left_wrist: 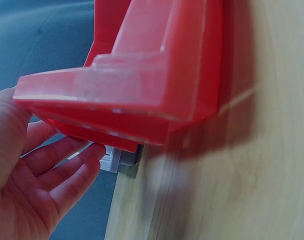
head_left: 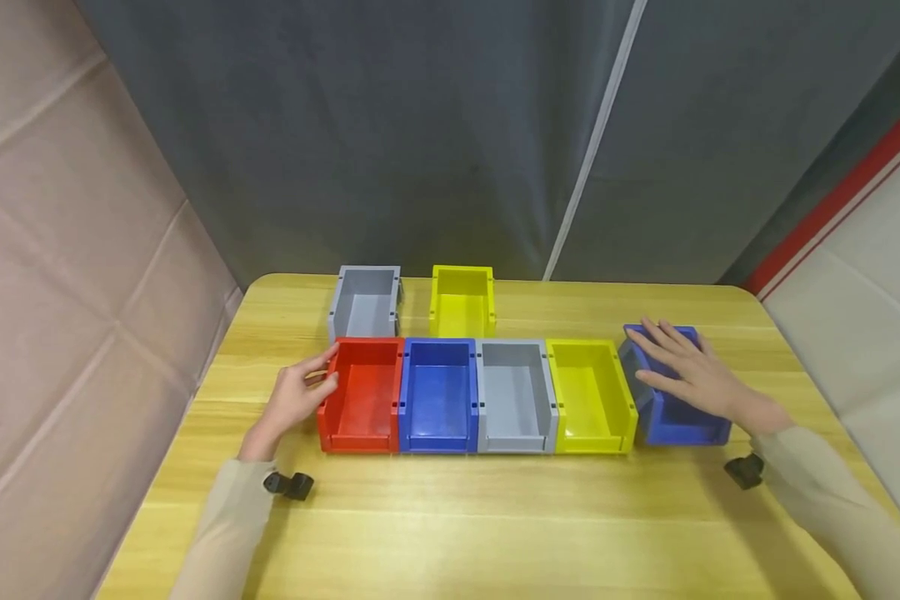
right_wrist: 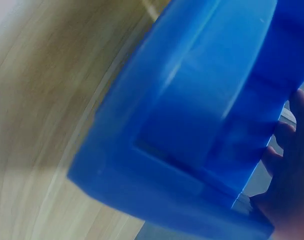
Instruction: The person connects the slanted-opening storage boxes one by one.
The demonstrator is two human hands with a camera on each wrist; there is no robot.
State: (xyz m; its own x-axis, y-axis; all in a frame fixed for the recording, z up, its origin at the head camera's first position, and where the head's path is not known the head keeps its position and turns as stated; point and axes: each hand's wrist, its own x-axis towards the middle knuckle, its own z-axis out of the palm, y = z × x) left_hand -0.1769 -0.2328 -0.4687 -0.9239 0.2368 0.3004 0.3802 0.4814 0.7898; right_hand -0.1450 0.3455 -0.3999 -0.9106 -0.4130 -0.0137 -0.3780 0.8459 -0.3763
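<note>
A row of plastic storage bins stands side by side: a red bin point(head_left: 363, 392), a blue bin point(head_left: 439, 392), a grey bin point(head_left: 517, 392) and a yellow bin point(head_left: 588, 392). My left hand point(head_left: 296, 398) touches the outer left side of the red bin with its fingertips; in the left wrist view its fingers lie loosely bent along the bin's wall. At the row's right end, a second blue bin point(head_left: 682, 425) stands slightly turned, a narrow gap from the yellow one. Spread fingers of my right hand point(head_left: 690, 375) rest across its top, partly hiding it.
Behind the row, a second grey bin point(head_left: 366, 300) and a second yellow bin point(head_left: 462, 300) stand apart near the back edge of the wooden table point(head_left: 450, 533). A dark grey curtain point(head_left: 382, 142) hangs just behind the table.
</note>
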